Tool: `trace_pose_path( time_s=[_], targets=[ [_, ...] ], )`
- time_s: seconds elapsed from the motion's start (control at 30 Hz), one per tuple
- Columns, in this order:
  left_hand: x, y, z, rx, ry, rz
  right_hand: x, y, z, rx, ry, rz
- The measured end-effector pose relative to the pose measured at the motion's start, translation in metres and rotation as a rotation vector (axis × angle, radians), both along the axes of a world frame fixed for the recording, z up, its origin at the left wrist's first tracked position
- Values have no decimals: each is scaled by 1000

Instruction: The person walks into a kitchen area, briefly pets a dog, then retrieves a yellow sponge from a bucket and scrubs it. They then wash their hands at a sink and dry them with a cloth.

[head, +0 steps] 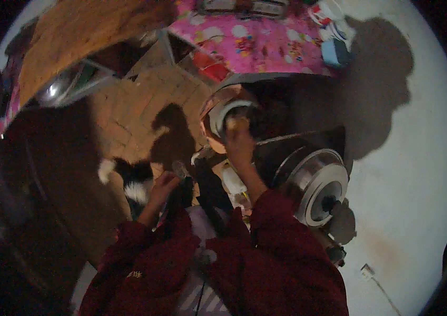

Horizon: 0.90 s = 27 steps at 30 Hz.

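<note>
My right hand (241, 144) reaches over a round bin (209, 112) with an orange-brown outer edge and a pale inner ring. Its fingers are over the dark opening, and a yellowish blur shows at their tips; whether that is a held thing I cannot tell. Low in front of my left knee is my left hand (166, 183), its fingers bent together. A small pale, see-through-looking thing (180, 169) lies right by those fingertips, too blurred to say if it is gripped. Dark red sleeves cover both arms.
A metal pot (322, 185) with a black-knobbed lid stands to the right, by the white wall (401, 189). A black-and-white furry animal (136, 179) is beside my left hand. Ahead is a table with a pink patterned cloth (263, 43); a wooden board (89, 31) lies at upper left.
</note>
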<state>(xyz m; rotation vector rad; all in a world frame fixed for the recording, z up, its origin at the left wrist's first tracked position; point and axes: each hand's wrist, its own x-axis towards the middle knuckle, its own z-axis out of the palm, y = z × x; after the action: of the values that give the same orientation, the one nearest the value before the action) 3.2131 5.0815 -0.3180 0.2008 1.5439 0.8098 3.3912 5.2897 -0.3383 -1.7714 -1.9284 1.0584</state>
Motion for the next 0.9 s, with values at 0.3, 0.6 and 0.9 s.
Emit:
trace_pose_path(
  time_s=[0.3,0.6,0.9],
  targets=[
    [25,174,17,-140,-340,-232,-19,-31,25,-281,-70,296],
    [71,288,-22,416,516,-920,22,-96,-89,-682,726,-761],
    [141,352,-127,648,541,-1339,61,-162,-160,-362,2198,-1375]
  ],
)
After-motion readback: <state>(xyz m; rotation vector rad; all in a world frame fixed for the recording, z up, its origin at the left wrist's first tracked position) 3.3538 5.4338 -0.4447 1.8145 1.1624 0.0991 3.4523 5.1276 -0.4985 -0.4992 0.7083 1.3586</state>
